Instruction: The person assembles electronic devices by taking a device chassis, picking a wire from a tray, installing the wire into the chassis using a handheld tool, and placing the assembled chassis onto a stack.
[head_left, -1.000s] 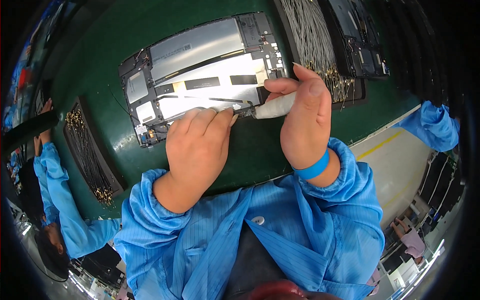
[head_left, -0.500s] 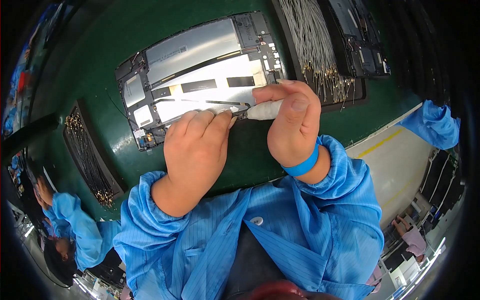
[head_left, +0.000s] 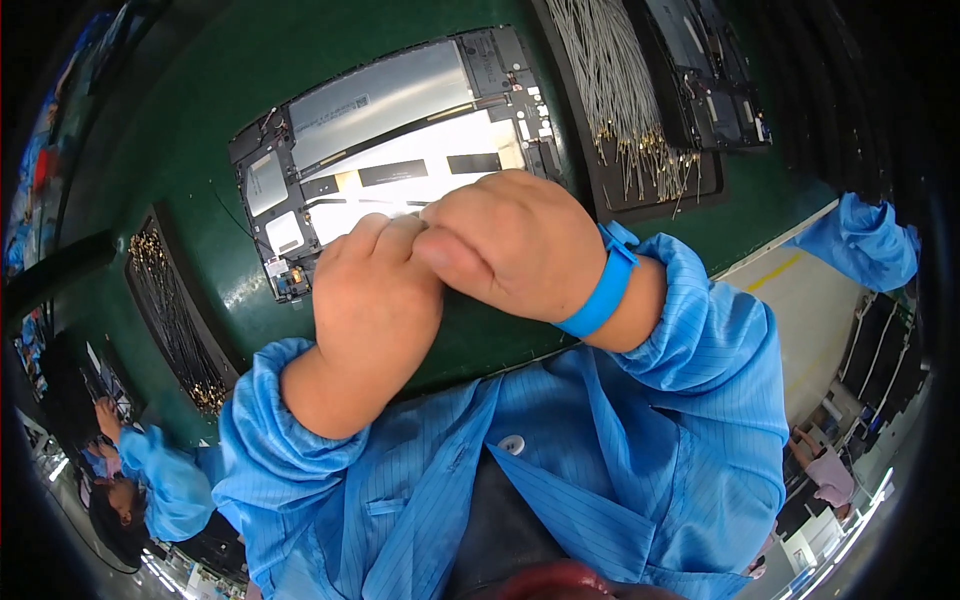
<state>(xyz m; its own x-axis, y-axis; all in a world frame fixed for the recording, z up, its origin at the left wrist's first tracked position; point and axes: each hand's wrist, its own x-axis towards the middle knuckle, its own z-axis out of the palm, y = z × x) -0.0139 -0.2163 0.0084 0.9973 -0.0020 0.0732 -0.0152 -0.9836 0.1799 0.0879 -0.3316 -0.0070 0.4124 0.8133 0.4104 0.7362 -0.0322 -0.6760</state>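
Observation:
An opened flat electronic device point(head_left: 380, 120), with a black frame and silver panels, lies on the green work surface. Over its near edge my two hands meet. My left hand point(head_left: 375, 300) is closed, its fingertips bent down at that edge and hidden. Against it from the right presses my right hand point(head_left: 515, 245), also closed, with the thumb folded toward the left fingers. Whatever either hand grips is covered by the fingers. A blue wrist strap point(head_left: 605, 290) circles my right wrist.
Left of the device, a dark tray point(head_left: 220, 345) holds thin black cables point(head_left: 180, 310). At the upper right, grey cables point(head_left: 625, 90) with gold ends fill another dark tray point(head_left: 710, 185). Beside them lies a second opened device point(head_left: 725, 110). A co-worker's blue sleeve point(head_left: 165, 480) shows at left.
My right hand has rolled over and moved left against my left hand. The white-wrapped tool seen in it before is now out of sight. My left hand has shifted slightly left.

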